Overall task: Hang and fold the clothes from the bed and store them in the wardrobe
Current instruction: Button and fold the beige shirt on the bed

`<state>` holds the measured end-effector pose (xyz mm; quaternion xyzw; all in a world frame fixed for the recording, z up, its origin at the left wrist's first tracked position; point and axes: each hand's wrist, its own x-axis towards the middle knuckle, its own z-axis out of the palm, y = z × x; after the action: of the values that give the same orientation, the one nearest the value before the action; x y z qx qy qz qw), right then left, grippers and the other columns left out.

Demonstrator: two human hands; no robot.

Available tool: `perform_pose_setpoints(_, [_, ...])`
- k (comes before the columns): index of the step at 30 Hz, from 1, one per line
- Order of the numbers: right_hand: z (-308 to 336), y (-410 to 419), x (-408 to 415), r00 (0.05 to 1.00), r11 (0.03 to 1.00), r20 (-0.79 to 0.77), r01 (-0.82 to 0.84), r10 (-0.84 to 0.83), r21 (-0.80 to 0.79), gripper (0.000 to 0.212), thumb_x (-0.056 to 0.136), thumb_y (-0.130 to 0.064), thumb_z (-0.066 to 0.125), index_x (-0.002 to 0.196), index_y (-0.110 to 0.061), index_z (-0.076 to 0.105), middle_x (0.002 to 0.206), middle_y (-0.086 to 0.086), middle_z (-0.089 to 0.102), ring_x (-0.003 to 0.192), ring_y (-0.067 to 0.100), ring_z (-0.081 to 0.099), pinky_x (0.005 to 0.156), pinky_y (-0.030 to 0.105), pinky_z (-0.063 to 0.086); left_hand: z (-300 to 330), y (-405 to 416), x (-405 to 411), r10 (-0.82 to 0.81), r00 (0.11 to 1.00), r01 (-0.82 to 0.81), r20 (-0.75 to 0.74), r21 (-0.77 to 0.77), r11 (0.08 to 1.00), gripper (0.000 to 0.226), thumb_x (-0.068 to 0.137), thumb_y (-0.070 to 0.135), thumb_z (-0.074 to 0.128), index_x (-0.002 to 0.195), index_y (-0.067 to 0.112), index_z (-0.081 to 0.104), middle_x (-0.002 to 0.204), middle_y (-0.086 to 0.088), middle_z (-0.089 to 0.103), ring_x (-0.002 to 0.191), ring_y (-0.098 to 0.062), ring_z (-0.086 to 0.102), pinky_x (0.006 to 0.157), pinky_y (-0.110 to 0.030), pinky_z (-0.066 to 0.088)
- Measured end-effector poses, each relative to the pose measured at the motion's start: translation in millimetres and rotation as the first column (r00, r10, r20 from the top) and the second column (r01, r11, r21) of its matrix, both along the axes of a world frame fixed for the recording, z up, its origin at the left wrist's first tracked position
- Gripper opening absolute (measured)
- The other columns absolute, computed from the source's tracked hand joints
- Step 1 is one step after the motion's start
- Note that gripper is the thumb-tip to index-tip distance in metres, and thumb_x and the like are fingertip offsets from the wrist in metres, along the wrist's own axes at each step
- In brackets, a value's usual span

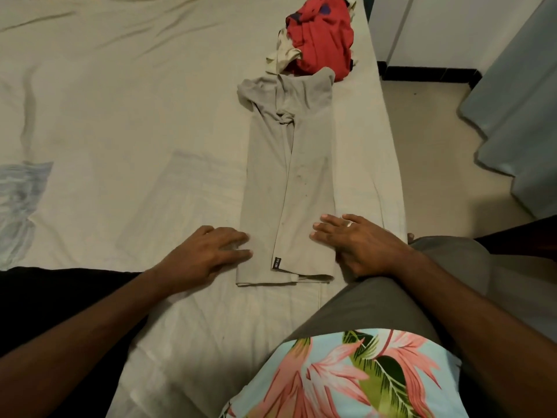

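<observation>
A beige shirt [289, 182] lies on the bed [120, 122], folded lengthwise into a narrow strip with its collar end far from me. A small black label shows near its near hem. My left hand [208, 254] rests flat on the strip's left edge, fingers straight. My right hand [352, 242] lies flat on its right edge, a ring on one finger. Beyond the collar sits a heap of clothes with a red garment [322, 40] on top and a pale one [283, 55] under it.
The bed's right edge runs beside the shirt, with tiled floor [428, 140] past it. A pale blue curtain [518, 110] hangs at the right. A blue patterned patch [21, 194] shows on the sheet at the left. My knee rests on the bed.
</observation>
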<state>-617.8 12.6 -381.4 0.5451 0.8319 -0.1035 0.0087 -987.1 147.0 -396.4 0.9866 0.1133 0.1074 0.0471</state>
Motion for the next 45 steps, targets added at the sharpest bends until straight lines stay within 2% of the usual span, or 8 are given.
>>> perform_pose_setpoints(8, [-9.8, 3.1, -0.6, 0.990, 0.993, -0.137, 0.019, -0.035, -0.117, 0.053, 0.098, -0.024, 0.041, 0.147, -0.043, 0.048, 0.163, -0.012, 0.028, 0.155, 0.008, 0.017, 0.121, 0.035, 0.015, -1.8, 16.0, 22.1, -0.058, 0.998, 0.065, 0.032, -0.296, 0.953, 0.029, 0.096, 0.026, 0.055, 0.116, 0.023, 0.075, 0.133, 0.010, 0.067, 0.127, -0.012, 0.060, 0.092, -0.044, 0.054])
perform_pose_setpoints(12, [0.7, 17.8, -0.1, 0.626, 0.874, -0.611, 0.329, -0.485, -0.356, 0.023, 0.102, -0.017, 0.057, 0.102, -0.026, 0.078, 0.104, -0.007, 0.076, 0.094, 0.005, 0.067, 0.087, 0.023, 0.049, 28.7, 38.9, 40.7, 0.170, 0.985, -0.103, -0.025, -0.878, 0.468, 0.042, 0.093, 0.045, 0.066, 0.110, 0.008, 0.076, 0.104, 0.002, 0.076, 0.093, -0.013, 0.070, 0.082, -0.030, 0.055])
perform_pose_setpoints(16, [7.4, 55.1, 0.0, 0.180, 0.597, -0.624, 0.572, -0.761, -0.563, 0.039, 0.101, -0.026, 0.061, 0.068, -0.010, 0.048, 0.062, 0.001, 0.046, 0.059, 0.015, 0.044, 0.052, 0.025, 0.037, 34.4, 70.9, 73.7, 0.510, 0.828, -0.230, -0.231, -0.971, -0.066, 0.044, 0.092, 0.042, 0.068, 0.102, -0.001, 0.067, 0.082, -0.014, 0.063, 0.061, -0.017, 0.059, 0.052, -0.031, 0.048])
perform_pose_setpoints(21, [-4.7, 78.7, -7.3, 0.072, 0.382, -0.485, 0.720, -0.872, -0.580, 0.033, 0.085, -0.033, 0.065, 0.064, -0.018, 0.044, 0.066, 0.002, 0.050, 0.063, 0.020, 0.049, 0.060, 0.032, 0.037, 19.0, 70.9, 99.9, 0.728, 0.560, -0.313, -0.395, -0.915, -0.255, 0.029, 0.098, 0.027, 0.067, 0.099, -0.002, 0.067, 0.082, -0.012, 0.051, 0.059, -0.020, 0.047, 0.040, -0.025, 0.040])
perform_pose_setpoints(25, [-5.6, 89.3, -17.7, 0.110, 0.307, -0.385, 0.810, -0.916, -0.499, 0.048, 0.085, -0.062, 0.054, 0.077, -0.016, 0.064, 0.085, 0.000, 0.067, 0.084, 0.027, 0.065, 0.077, 0.037, 0.051, 9.1, 63.9, 115.0, 0.854, 0.354, -0.300, -0.382, -0.911, -0.283, 0.035, 0.093, 0.034, 0.071, 0.094, -0.001, 0.069, 0.081, -0.010, 0.060, 0.061, -0.023, 0.053, 0.043, -0.027, 0.041])
perform_pose_setpoints(30, [-6.5, 94.3, -37.5, 0.232, 0.298, -0.296, 0.934, -0.926, -0.199, 0.055, 0.098, -0.063, 0.039, 0.115, -0.017, 0.064, 0.116, 0.010, 0.068, 0.109, 0.036, 0.062, 0.089, 0.041, 0.044, 2.8, 55.1, 140.8, 0.972, 0.131, -0.690, -0.195, -0.722, -0.052, 0.046, 0.093, 0.052, 0.060, 0.071, 0.012, 0.057, 0.088, -0.015, 0.069, 0.087, -0.038, 0.065, 0.071, -0.036, 0.047])
perform_pose_setpoints(40, [-11.6, 105.0, -33.8, 0.305, 0.337, -0.501, 0.941, -0.810, 0.028, 0.034, 0.108, -0.039, 0.034, 0.104, -0.013, 0.056, 0.084, 0.013, 0.064, 0.077, 0.036, 0.062, 0.066, 0.039, 0.049, 5.5, 71.6, 150.8, 0.962, 0.188, -0.686, 0.200, -0.673, 0.274, 0.033, 0.102, 0.035, 0.055, 0.088, 0.008, 0.066, 0.083, -0.010, 0.070, 0.081, -0.032, 0.065, 0.070, -0.035, 0.046])
perform_pose_setpoints(45, [-23.7, 107.2, -29.5, 0.439, 0.436, -0.309, 0.896, -0.844, 0.083, 0.037, 0.109, -0.039, 0.034, 0.110, -0.010, 0.058, 0.092, 0.014, 0.068, 0.081, 0.033, 0.064, 0.064, 0.036, 0.044, -8.5, 73.8, 152.7, 0.967, 0.250, -0.821, 0.045, -0.520, 0.236, 0.031, 0.104, 0.040, 0.049, 0.098, 0.013, 0.064, 0.091, -0.014, 0.069, 0.088, -0.039, 0.064, 0.072, -0.041, 0.049])
